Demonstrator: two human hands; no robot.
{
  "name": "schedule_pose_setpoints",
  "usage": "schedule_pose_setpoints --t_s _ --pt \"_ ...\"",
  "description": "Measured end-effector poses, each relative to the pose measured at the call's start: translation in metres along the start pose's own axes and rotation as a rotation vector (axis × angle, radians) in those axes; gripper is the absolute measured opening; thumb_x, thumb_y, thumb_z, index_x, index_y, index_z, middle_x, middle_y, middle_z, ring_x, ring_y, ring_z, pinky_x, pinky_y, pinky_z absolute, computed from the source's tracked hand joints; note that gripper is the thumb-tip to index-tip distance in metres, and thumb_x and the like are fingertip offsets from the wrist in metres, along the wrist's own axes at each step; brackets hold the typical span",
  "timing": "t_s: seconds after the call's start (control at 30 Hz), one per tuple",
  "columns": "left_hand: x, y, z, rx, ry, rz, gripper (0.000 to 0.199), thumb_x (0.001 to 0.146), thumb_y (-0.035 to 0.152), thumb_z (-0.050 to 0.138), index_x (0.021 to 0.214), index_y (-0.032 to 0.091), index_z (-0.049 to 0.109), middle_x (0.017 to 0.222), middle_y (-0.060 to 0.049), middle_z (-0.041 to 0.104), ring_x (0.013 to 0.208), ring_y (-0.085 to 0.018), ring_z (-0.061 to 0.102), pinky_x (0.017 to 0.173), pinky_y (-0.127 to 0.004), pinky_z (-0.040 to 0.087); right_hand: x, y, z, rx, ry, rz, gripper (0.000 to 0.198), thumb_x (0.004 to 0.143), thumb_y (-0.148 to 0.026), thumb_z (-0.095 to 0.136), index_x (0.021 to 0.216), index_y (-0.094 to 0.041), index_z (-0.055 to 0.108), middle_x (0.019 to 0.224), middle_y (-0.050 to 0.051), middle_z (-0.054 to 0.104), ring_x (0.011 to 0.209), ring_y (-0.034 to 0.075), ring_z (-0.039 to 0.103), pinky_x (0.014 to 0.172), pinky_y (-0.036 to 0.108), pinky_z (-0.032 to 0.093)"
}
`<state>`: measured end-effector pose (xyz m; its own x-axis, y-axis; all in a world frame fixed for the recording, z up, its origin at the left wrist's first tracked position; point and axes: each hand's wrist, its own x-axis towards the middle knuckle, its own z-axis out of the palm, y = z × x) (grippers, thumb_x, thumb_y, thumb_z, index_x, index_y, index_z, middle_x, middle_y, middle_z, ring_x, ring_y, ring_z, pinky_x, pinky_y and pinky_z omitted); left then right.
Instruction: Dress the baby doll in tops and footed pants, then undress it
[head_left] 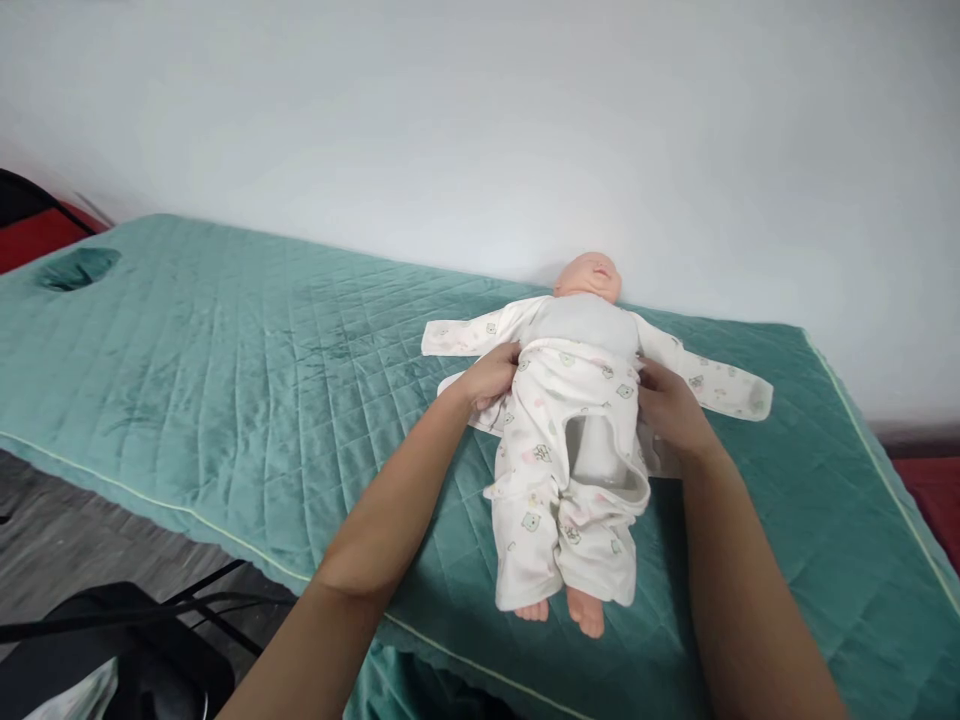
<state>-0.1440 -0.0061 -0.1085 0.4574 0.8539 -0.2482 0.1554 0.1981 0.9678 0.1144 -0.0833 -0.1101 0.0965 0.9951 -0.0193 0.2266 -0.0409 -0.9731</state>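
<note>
A baby doll [589,275] lies on its back on the green quilted cover, head towards the wall and bare feet towards me. White patterned baby trousers [536,455] are on its legs and reach up to its waist. They have a wide opening at the crotch, through which a pale surface shows. Under the doll a matching baby shirt [724,385] is spread, its sleeves stretched to both sides. My left hand [493,375] is closed at the left side of the trousers' waistband. Opposite it, my right hand [666,405] is closed at the right side, fingertips partly hidden.
The green quilted cover [225,380] lies over a long table against a white wall [480,130]. A hole [79,268] shows at its far left end. At the lower left stands a black chair [120,640]. Red objects [37,237] appear at the left edge.
</note>
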Motion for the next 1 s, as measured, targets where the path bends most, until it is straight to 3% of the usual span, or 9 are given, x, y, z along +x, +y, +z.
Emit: schedule_pose_setpoints --t_s 0.1,0.2,0.37,0.6,0.73,0.83,1.0 --pt "-0.003 0.003 0.004 -0.031 0.025 -0.007 0.013 0.063 0.013 0.062 0.073 0.016 0.069 0.047 0.004 0.049 0.042 -0.007 0.032 0.053 -0.028 0.035 -0.002 0.001 0.002 0.082 0.038 0.012 0.015 0.073 -0.026 0.067 0.088 -0.023 0.068 0.067 -0.003 0.063 0.066 0.017 0.056 0.066 0.031 0.046" --pt "-0.003 0.004 0.01 -0.125 0.03 0.01 0.011 0.065 0.018 0.066 0.074 0.016 0.072 0.041 0.004 0.046 0.042 -0.009 0.036 0.055 -0.029 0.039 -0.001 0.005 0.001 0.111 0.027 0.021 0.023 0.071 -0.03 0.071 0.092 -0.024 0.071 0.073 0.0 0.069 0.071 0.02 0.061 0.066 0.032 0.048" --pt "0.007 -0.006 0.013 -0.232 0.011 0.071 0.019 0.062 0.031 0.072 0.073 0.016 0.073 0.054 -0.001 0.064 0.057 -0.016 0.057 0.066 -0.032 0.048 0.006 0.013 -0.001 0.186 0.052 0.011 0.024 0.065 -0.028 0.073 0.089 -0.022 0.073 0.086 0.001 0.074 0.084 0.022 0.067 0.076 0.035 0.051" --pt "0.007 -0.013 0.003 0.068 0.032 0.193 0.016 0.063 0.022 0.061 0.073 0.017 0.073 0.07 -0.003 0.073 0.08 -0.023 0.064 0.077 -0.032 0.05 0.002 0.004 0.001 0.182 0.002 0.052 0.018 0.065 -0.031 0.072 0.081 -0.023 0.067 0.081 0.0 0.071 0.077 0.02 0.064 0.073 0.032 0.049" --pt "0.004 -0.008 -0.003 0.373 0.157 0.302 0.005 0.065 0.018 0.06 0.064 0.018 0.066 0.074 -0.005 0.071 0.083 -0.025 0.059 0.08 -0.032 0.046 0.003 0.002 0.003 0.11 0.06 0.078 0.014 0.063 -0.031 0.067 0.07 -0.022 0.059 0.065 -0.003 0.06 0.063 0.015 0.052 0.063 0.028 0.04" --pt "0.003 -0.006 -0.006 0.451 0.297 0.372 0.01 0.067 0.014 0.059 0.06 0.02 0.059 0.074 -0.007 0.067 0.083 -0.024 0.056 0.084 -0.031 0.043 0.006 0.005 0.003 -0.007 0.136 0.073 0.009 0.067 -0.03 0.059 0.07 -0.022 0.058 0.062 -0.004 0.054 0.061 0.013 0.045 0.06 0.027 0.034" --pt "-0.005 -0.001 -0.002 0.392 0.477 0.474 0.014 0.085 0.021 0.055 0.09 0.021 0.068 0.097 -0.006 0.066 0.097 -0.022 0.056 0.093 -0.031 0.043 0.006 -0.002 0.005 -0.217 0.356 -0.024 0.011 0.072 -0.025 0.058 0.083 -0.022 0.061 0.076 0.0 0.062 0.072 0.017 0.053 0.069 0.03 0.042"
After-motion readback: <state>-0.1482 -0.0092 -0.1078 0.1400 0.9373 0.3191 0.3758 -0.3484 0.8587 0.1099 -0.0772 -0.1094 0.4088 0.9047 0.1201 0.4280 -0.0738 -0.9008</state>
